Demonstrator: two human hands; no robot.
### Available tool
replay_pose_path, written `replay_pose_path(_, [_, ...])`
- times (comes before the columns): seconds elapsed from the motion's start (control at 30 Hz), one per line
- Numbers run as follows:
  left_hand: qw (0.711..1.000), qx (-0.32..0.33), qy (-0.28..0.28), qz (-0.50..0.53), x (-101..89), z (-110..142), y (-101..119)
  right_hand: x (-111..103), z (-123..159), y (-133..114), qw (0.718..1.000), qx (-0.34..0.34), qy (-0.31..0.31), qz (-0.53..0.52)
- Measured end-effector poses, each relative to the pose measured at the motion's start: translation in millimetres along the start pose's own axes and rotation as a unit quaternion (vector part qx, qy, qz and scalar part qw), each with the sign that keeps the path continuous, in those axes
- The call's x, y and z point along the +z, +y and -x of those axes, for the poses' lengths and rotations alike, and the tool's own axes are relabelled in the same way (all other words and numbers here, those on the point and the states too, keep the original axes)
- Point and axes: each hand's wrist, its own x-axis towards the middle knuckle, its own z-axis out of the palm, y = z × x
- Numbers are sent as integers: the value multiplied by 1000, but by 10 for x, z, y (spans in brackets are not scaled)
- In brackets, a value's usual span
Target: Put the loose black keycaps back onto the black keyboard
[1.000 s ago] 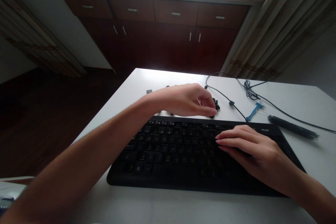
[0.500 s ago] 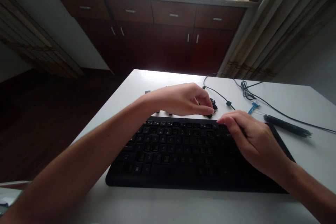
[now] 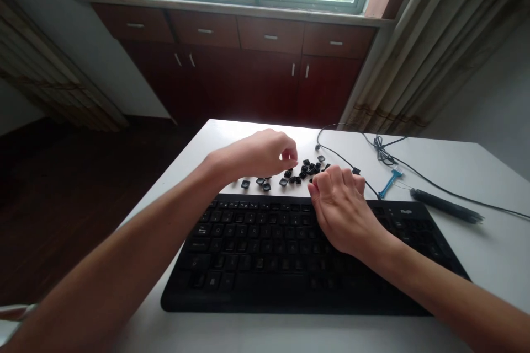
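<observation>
A black keyboard [image 3: 265, 297] lies on the white table, with gaps where several keycaps are off. Behind its back edge is a pile of loose black keycaps [image 3: 305, 169]. My left hand [image 3: 265, 153] hovers just left of this pile, thumb and index finger closed in a pinch; anything between the tips is too small to make out. Over the keyboard's back edge, right of the middle, my right hand [image 3: 342, 212] is closed with fingers curled down by the pile. Its fingertips are hidden, and so is whatever they may hold.
Right of the pile lies a blue brush [image 3: 391, 182] with pale bristles. Near it is a dark, long brush-like tool [image 3: 446, 206]. A black cable [image 3: 434, 177] with a tied bundle runs across the right side of the white table [image 3: 459, 160]. Cabinets [image 3: 265, 83] stand beyond.
My left hand has moved left, away from the pile, uncovering more keycaps. My right hand has shifted left, from the keyboard's right part to the pile's right edge, its fingers curling further.
</observation>
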Motion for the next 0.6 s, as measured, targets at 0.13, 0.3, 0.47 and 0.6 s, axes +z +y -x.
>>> replay_pose_path(0.13, [1000,-3,-28,-12,-35,12,-46,41,-5,22,1000,-4,-13,10])
replay_pose_path(0.3, [999,-6,-35,-11,-123,41,-12,66,-4,16,1000,-19,-21,12])
replay_pose_path(0.47, [998,1,-36,-51,-139,78,-6,46,-21,7,1000,0,1,-31])
replay_pose_path(0.6, [994,-12,-71,-82,-155,111,-56,-129,-199,233,995,60,-37,-76])
